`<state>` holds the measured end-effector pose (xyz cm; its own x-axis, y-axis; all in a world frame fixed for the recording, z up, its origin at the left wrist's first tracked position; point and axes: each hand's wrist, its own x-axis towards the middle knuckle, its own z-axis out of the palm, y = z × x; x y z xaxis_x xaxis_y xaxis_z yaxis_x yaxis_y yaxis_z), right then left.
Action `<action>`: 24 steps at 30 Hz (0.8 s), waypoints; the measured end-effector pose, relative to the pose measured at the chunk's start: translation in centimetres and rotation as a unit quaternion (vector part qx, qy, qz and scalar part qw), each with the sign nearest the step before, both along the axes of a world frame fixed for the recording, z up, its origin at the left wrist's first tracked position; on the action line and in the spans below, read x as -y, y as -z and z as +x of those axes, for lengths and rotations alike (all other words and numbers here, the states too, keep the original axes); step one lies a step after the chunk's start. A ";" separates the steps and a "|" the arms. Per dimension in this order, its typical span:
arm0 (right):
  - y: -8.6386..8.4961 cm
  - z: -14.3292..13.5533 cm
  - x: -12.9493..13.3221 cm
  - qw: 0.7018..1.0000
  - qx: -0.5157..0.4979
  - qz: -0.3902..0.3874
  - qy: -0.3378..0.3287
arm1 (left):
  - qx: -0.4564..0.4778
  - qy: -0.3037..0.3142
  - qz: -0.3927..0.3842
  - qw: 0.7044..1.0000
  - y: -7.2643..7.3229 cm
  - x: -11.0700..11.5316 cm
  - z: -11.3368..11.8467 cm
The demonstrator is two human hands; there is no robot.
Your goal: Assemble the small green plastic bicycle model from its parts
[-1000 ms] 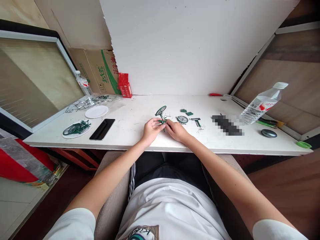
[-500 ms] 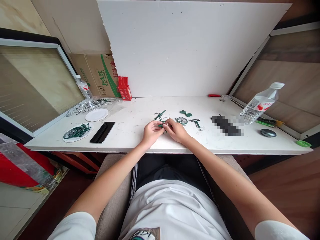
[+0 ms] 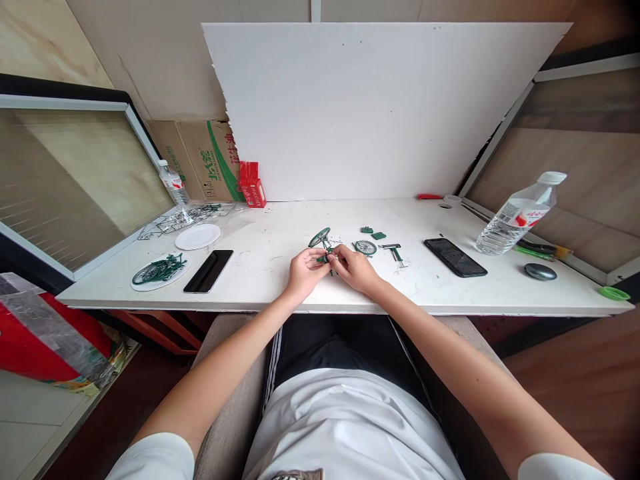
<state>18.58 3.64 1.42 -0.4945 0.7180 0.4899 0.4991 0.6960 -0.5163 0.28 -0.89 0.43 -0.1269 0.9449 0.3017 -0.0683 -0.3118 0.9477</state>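
A small green model assembly [image 3: 320, 238] with a spoked wheel at its far end is pinched between both hands above the white table. My left hand [image 3: 303, 272] grips it from the left, and my right hand [image 3: 354, 268] closes on it from the right, fingertips touching or nearly so. The fingers cover most of its near part. Just right of the hands lie a loose green wheel [image 3: 365, 248] and a green T-shaped piece [image 3: 394, 252]. Two small green blocks [image 3: 379, 235] rest behind them.
On the left are a plate of green parts [image 3: 161, 272], a white plate [image 3: 197, 236], a black phone [image 3: 209, 271] and a red box [image 3: 253, 185]. On the right are another phone [image 3: 455, 257], a tilted water bottle [image 3: 520, 213] and a dark oval object [image 3: 540, 271].
The held assembly has turned, so its wheel now shows its round face more. The whole view has shifted slightly, with the table lower in the frame. Both hands keep their grip.
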 end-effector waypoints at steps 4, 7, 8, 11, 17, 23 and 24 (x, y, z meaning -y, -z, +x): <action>-0.1 0.0 0.1 1.000 -0.015 0.002 -0.012 | 0.004 0.003 -0.010 1.000 -0.2 0.1 0.0; -0.2 0.0 0.1 0.999 -0.030 -0.003 -0.027 | 0.008 0.013 -0.017 1.000 -0.2 0.1 -0.1; -0.2 0.0 0.1 0.999 -0.036 -0.006 -0.032 | 0.012 0.013 -0.016 1.000 -0.2 0.1 -0.1; -0.1 0.0 0.0 0.998 -0.055 -0.008 -0.035 | 0.021 0.002 -0.007 1.000 -0.1 0.0 -0.1; 0.1 0.1 -0.1 0.997 -0.066 0.005 -0.028 | 0.012 -0.010 -0.014 1.000 -0.3 0.2 0.0; -0.3 0.1 -0.1 0.998 -0.065 -0.002 -0.026 | 0.015 0.016 -0.005 1.000 -0.2 0.1 -0.1; -0.4 0.1 0.0 0.997 -0.066 -0.005 -0.027 | 0.017 0.021 -0.003 1.000 -0.1 0.1 -0.1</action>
<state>18.71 3.67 1.78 -0.4634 0.6979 0.5461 0.3881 0.7139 -0.5829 0.15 -0.96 0.57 -0.0976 0.9513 0.2923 -0.1128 -0.3024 0.9465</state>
